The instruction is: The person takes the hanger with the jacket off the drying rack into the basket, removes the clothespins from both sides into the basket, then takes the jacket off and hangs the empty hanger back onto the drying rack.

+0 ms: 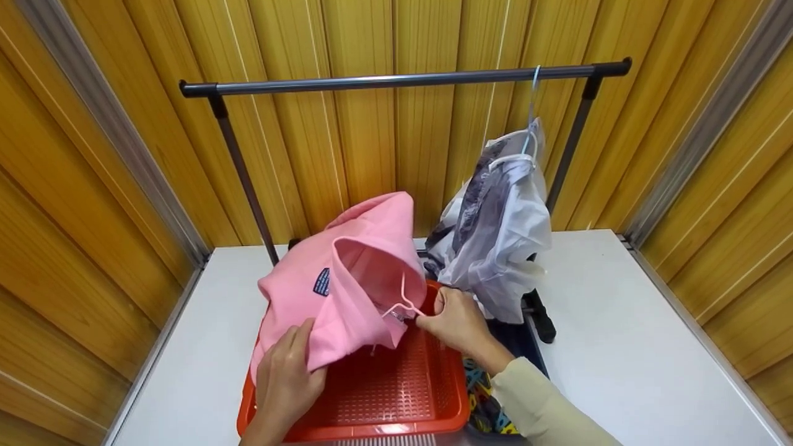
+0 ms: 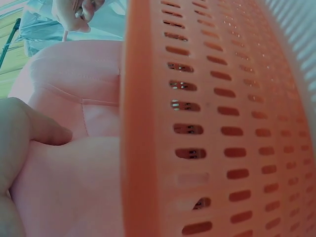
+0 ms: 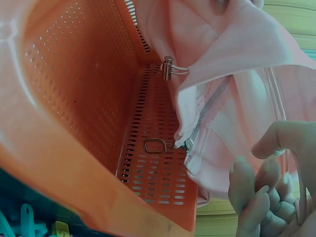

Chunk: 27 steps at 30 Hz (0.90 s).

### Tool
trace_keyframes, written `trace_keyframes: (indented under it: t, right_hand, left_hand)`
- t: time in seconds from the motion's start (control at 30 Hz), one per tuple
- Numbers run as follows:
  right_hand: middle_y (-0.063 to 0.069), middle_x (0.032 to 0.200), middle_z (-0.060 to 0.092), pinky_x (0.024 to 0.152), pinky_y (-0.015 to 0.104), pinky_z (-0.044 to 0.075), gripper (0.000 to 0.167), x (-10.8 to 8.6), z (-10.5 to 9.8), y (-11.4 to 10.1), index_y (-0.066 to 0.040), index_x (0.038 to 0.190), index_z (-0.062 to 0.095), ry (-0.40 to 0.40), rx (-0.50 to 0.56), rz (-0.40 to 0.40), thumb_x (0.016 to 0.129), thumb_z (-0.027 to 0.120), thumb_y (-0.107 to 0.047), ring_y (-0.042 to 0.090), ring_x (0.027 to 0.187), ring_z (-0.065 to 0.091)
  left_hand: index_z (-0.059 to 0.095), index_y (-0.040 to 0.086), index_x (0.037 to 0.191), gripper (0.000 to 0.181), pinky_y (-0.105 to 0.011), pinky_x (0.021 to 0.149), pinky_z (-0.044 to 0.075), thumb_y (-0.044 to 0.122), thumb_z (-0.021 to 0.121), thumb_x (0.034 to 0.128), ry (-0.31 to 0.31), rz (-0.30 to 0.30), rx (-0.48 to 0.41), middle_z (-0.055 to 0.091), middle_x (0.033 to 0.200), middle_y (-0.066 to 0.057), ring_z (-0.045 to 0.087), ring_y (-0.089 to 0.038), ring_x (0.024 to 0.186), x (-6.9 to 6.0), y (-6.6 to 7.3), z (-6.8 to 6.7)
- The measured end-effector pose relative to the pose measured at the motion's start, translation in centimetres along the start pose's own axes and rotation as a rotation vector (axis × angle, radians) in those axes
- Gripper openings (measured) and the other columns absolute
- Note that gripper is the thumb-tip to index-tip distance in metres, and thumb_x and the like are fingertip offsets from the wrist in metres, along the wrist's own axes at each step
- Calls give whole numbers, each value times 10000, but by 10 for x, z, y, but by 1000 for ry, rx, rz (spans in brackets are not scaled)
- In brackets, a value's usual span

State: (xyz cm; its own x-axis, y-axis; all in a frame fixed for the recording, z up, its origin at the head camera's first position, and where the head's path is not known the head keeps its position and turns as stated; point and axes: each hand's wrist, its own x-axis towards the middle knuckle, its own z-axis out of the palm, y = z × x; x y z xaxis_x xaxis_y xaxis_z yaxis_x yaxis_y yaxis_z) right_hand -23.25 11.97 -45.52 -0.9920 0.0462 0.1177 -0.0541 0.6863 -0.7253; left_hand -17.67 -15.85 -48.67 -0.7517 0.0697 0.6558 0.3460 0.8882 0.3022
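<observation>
A pink hoodie with a dark label hangs over the left and back of a red perforated basket. My left hand grips its cloth, the thumb pressing into the fabric in the left wrist view. At the hood's opening, my right hand pinches the pink drawstring. The right wrist view shows its curled fingers beside the neck, where a zipper with a ring-shaped pull hangs over the basket. A metal cord stopper dangles from the hood edge there.
Behind stands a dark clothes rack. A white and grey garment hangs from it at right on a light blue hanger. A dark bin holding colored clothespins sits right of the basket, on a white table. Wood-patterned walls enclose the space.
</observation>
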Motion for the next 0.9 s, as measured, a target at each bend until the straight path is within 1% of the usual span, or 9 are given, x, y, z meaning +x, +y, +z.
trace_keyframes:
  t: [0.07, 0.17, 0.33, 0.47, 0.57, 0.67, 0.77, 0.9]
  right_hand:
    - [0, 535, 532, 351, 269, 416, 265, 1, -1, -1, -134, 636, 488, -12, 2, -3, 672, 735, -224, 96, 329, 501]
    - [1, 514, 534, 350, 277, 414, 309, 2, -3, -3, -128, 640, 492, -17, -5, -11, 675, 763, -273, 95, 306, 498]
    - [-5, 512, 518, 354, 280, 412, 367, 6, -5, -6, -111, 647, 503, -18, 3, -20, 673, 805, -318, 95, 314, 492]
    - [2, 535, 502, 350, 274, 409, 350, 10, -7, -5, -95, 654, 490, -38, 52, -20, 693, 795, -261, 103, 325, 500]
    - [18, 536, 490, 340, 296, 420, 321, 12, -10, -1, -103, 646, 449, -63, 118, 13, 708, 755, -178, 131, 312, 508]
    - [33, 531, 488, 330, 315, 428, 296, 14, -13, 3, -118, 645, 422, -89, 164, 55, 704, 712, -130, 161, 302, 516]
    - [36, 539, 496, 330, 303, 422, 295, 16, -14, 4, -123, 648, 426, -98, 158, 59, 702, 715, -148, 164, 308, 519]
    - [28, 530, 492, 325, 305, 419, 300, 17, -13, 6, -123, 643, 426, -95, 162, 46, 698, 720, -144, 154, 305, 507]
  left_hand:
    - [631, 57, 1200, 579, -385, 613, 489, 88, 788, 644, -16, -9, -2, 626, 863, -39, 570, -213, 668, -1, 0, -1]
    - [615, 53, 1214, 575, -383, 623, 489, 81, 776, 663, -37, -13, -1, 638, 896, -49, 568, -205, 683, -1, 0, -1]
    - [578, 38, 1250, 582, -372, 640, 487, 88, 751, 696, -90, -8, 28, 644, 943, -67, 561, -206, 712, -2, 0, -2]
    - [540, 31, 1285, 608, -368, 663, 489, 100, 747, 718, -145, -27, 67, 633, 972, -75, 545, -205, 744, -5, -3, -4]
    - [533, 43, 1279, 597, -387, 673, 498, 146, 772, 741, -146, -41, 89, 632, 972, -70, 560, -214, 760, -8, -7, -7]
    - [540, 43, 1259, 575, -394, 662, 498, 200, 784, 764, -128, -29, 102, 632, 949, -65, 578, -218, 753, -10, -11, -9]
    - [540, 35, 1255, 546, -376, 633, 482, 188, 763, 781, -145, -14, 108, 611, 910, -56, 553, -197, 717, -10, -12, -10]
    - [528, 35, 1276, 561, -366, 650, 481, 136, 743, 768, -205, -34, 119, 604, 919, -48, 532, -181, 723, -10, -12, -12]
